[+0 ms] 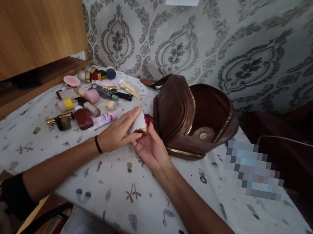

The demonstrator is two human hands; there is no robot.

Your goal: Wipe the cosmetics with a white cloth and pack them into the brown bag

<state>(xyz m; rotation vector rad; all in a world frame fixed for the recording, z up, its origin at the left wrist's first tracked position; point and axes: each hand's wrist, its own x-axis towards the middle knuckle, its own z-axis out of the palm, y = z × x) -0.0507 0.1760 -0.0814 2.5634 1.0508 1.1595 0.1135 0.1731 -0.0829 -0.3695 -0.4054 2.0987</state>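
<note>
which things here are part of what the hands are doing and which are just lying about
Part of the job:
red item, in right hand
white cloth or tissue, in left hand
perhaps the cosmetics and open brown bag

Apparently just lying about:
pixelated item
white cable

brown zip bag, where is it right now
In the head view, the brown zip bag sits right of centre on the patterned cloth, beyond the right hand, near the wallpapered wall.
</note>
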